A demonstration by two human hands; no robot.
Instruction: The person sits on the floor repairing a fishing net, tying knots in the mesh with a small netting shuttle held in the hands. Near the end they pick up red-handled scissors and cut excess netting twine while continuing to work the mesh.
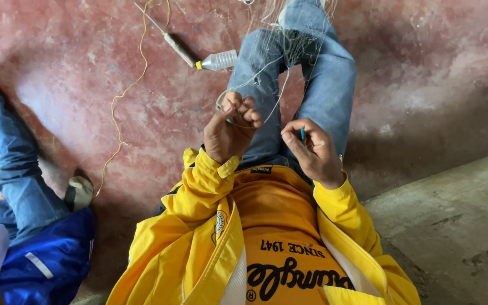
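Observation:
I sit on a red floor in a yellow jacket and blue jeans. My left hand (230,129) is raised over my lap with its fingers curled, pinching fine pale net twine (272,85). The twine runs up from that hand across my jeans to a thin mesh draped over my knees. My right hand (312,151) is closed around a small blue tool (303,134), of which only a short tip shows. It sits close beside the left hand, a little lower. The two hands do not touch.
A small plastic bottle with a yellow cap (218,60) lies on the floor beyond my left hand, next to a slim netting needle (177,48) trailing yellow cord (121,96). Another person in blue jeans and a blue jacket (29,226) sits at the left. A grey concrete strip (453,226) lies to the right.

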